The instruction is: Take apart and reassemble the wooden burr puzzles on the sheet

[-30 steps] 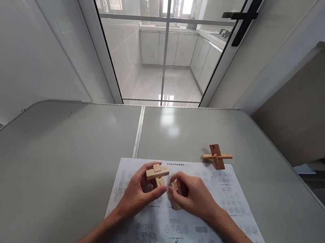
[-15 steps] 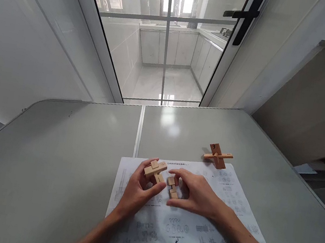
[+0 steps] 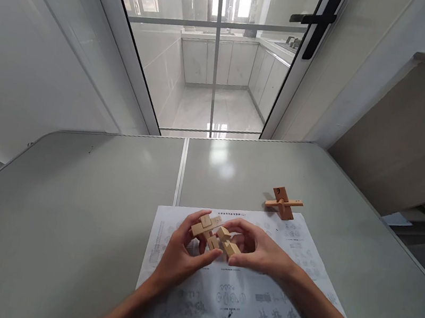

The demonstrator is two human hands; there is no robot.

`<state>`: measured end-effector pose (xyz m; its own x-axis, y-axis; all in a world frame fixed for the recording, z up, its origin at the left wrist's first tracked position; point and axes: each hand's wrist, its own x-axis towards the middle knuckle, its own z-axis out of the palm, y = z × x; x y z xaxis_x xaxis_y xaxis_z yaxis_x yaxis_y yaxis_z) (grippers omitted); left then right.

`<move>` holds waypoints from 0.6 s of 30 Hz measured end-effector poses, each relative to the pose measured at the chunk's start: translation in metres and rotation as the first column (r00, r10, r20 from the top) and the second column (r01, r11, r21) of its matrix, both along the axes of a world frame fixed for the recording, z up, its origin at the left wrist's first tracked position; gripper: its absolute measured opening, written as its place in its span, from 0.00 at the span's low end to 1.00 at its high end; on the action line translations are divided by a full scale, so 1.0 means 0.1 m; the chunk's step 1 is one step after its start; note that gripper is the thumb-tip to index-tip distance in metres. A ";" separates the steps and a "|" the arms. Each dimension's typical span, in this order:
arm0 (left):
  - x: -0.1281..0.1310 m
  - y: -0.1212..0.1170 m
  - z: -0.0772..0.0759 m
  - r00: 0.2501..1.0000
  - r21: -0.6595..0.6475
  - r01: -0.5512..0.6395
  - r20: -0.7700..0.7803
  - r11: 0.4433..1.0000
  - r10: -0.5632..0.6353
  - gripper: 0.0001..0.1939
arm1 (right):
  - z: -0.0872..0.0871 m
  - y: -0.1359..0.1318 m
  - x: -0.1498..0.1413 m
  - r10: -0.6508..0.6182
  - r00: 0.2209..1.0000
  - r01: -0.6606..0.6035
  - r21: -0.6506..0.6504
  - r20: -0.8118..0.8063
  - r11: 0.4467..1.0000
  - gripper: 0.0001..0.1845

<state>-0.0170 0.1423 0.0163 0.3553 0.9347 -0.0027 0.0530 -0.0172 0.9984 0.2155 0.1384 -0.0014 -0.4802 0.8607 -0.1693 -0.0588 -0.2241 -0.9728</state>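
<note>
L hand [image 3: 176, 255] has fingers clamped on the pale, square-edged wooden block cluster [image 3: 200, 228]; R hand [image 3: 267, 256] pinches a pale, notched wooden block [image 3: 231, 248] close beside, above the white printed paper sheet [image 3: 232, 291]. Step seems lining-up — next move needs notch angle matched, w/ light grip. Wood looks smooth, matte.

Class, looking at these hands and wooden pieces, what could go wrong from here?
The crossed pieces might slip, since the left hand appears to hold them by the fingers. The notched piece in the right hand is very close to them, so a small wobble could knock them askew.
</note>
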 end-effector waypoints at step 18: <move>-0.02 -0.05 -0.12 0.963 0.390 0.177 -0.259 0.904 -0.077 0.39 | 0.04 -0.03 -0.07 0.046 0.983 -0.050 -0.021 -0.176 0.999 0.29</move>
<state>-0.0190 0.1372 0.0047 0.5069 0.8184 0.2706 0.2513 -0.4406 0.8618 0.2083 0.1356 0.0029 -0.5452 0.8323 -0.1001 -0.2169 -0.2554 -0.9422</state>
